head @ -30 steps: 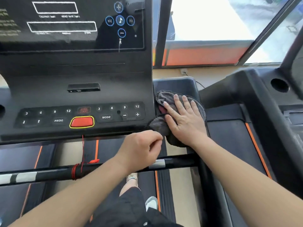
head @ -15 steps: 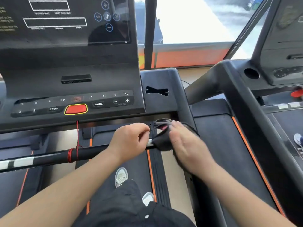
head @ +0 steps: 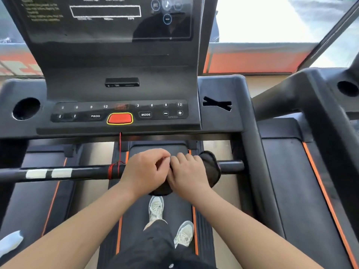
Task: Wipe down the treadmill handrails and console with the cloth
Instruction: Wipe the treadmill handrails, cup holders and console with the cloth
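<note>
At frame centre, clamps dark cloth (head: 210,167) round handrail bar (head: 87,172) with right hand (head: 187,175), fingers curled over both; grips bar with left hand (head: 147,169) alongside, touching.

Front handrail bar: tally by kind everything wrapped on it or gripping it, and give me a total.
Hands: 2 (left hand, right hand)
Cloth: 1
White bands: 2
Red cord winding: 1
Total on the handrail bar: 6
</note>
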Demonstrator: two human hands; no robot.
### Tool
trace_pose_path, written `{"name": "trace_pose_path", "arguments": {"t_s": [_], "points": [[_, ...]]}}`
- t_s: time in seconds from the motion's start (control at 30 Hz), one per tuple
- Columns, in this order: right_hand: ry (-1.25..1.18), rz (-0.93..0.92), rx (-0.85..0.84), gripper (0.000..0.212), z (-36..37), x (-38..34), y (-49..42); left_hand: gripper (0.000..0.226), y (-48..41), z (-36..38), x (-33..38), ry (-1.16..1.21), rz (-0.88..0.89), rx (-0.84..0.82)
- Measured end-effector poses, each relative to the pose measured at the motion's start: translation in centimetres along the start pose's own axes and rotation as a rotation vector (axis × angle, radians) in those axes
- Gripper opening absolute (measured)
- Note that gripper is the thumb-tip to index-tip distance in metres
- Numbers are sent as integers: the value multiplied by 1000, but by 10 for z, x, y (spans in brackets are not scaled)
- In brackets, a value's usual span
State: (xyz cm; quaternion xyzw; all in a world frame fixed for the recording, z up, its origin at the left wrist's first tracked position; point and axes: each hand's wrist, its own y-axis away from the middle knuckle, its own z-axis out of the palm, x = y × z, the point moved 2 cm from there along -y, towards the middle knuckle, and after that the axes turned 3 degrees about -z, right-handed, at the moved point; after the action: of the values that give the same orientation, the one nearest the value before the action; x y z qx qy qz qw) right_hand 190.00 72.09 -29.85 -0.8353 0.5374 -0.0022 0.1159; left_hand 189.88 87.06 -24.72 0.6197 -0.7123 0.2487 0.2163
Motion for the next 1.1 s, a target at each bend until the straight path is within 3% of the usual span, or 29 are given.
{"name": "trace_pose_path", "arguments": {"t_s": [0.17, 0.3, 0.4, 0.53, 0.7, 0.83, 0.97, 1.1], "points": [[46, -3, -46, 52, -11, 65, 22, 10, -3, 8, 16, 22, 49, -9], [133, 55, -49, 52, -24, 115, 37, 11, -2, 28, 31, -21, 84, -44], [168, 169, -7, 51, -18, 102, 35, 22, 5, 40, 29, -142, 120, -90], [155, 293, 26, 46, -11, 63, 28, 34, 19, 25, 2, -120, 32, -67], [69, 48, -41, 46, -3, 2, 13, 34, 21, 2, -43, -160, -121, -28], [105, -121, -78, 53, -6, 34, 11, 36, 20, 1, -45, -83, -61, 10], [156, -4, -60, 51, -22, 97, 26, 35, 21, 3, -43, -14, 30, 27], [194, 157, -60, 34, -18, 74, 14, 37, 24, -7, -51, 12, 33, 66]]}}
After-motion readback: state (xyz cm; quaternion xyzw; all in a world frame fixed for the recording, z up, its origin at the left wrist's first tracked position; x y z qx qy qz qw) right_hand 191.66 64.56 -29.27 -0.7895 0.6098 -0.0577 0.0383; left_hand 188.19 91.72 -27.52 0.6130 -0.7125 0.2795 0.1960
